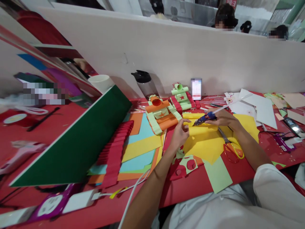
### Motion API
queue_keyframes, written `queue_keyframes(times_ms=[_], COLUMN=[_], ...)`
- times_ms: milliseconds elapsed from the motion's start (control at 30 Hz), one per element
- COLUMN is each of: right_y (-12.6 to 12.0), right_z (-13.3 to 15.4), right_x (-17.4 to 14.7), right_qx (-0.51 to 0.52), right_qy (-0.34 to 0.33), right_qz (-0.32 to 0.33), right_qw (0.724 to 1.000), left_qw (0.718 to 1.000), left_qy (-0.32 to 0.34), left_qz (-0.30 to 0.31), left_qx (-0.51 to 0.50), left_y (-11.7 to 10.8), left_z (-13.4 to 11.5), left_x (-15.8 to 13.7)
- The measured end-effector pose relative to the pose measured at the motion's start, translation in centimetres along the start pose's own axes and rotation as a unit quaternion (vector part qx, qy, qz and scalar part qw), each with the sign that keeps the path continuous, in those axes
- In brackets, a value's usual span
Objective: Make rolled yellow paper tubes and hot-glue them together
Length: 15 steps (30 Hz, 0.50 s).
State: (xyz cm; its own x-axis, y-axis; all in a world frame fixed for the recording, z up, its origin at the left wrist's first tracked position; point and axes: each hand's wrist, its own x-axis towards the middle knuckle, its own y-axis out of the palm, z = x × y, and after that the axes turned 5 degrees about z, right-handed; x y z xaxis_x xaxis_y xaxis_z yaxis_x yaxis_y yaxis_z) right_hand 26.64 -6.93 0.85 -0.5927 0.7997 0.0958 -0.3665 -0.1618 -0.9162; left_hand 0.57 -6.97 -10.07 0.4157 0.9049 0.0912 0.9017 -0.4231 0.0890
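Note:
My right hand (222,118) is closed around a blue glue gun (204,118), with a long clear glue stick (232,103) jutting from its back. The nozzle points down and left, over the upper part of a large yellow paper sheet (202,144). At the sheet's left edge, my left hand (181,133) has its fingers bent in on the paper, close to the nozzle. Scissors (230,146) with red and yellow handles lie on the sheet by my right forearm. Just beyond my left hand stands an orange and green paper model (162,114) with a star.
A similar green and red paper model (181,97), a phone (196,89) and a dark-lidded bottle (145,84) stand by the white partition (166,47). Left are pleated red paper (114,152), coloured sheets (140,149) and a slanted green board (78,140). A white cable (135,187) passes my left forearm.

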Motion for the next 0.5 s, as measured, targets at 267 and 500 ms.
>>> queue_keyframes(times_ms=[267, 500], right_y=[-0.12, 0.06], right_z=[-0.86, -0.78], right_x=[-0.19, -0.12], right_qx=[-0.023, -0.032], right_qy=[0.016, 0.031], right_qz=[-0.007, -0.033], right_qw=[1.000, 0.998], left_qw=[1.000, 0.999], left_qy=[-0.008, -0.001], left_qz=[0.004, -0.001], left_qx=[-0.030, -0.035], left_y=[-0.01, 0.06], left_z=[-0.53, -0.55], left_x=[0.07, 0.08])
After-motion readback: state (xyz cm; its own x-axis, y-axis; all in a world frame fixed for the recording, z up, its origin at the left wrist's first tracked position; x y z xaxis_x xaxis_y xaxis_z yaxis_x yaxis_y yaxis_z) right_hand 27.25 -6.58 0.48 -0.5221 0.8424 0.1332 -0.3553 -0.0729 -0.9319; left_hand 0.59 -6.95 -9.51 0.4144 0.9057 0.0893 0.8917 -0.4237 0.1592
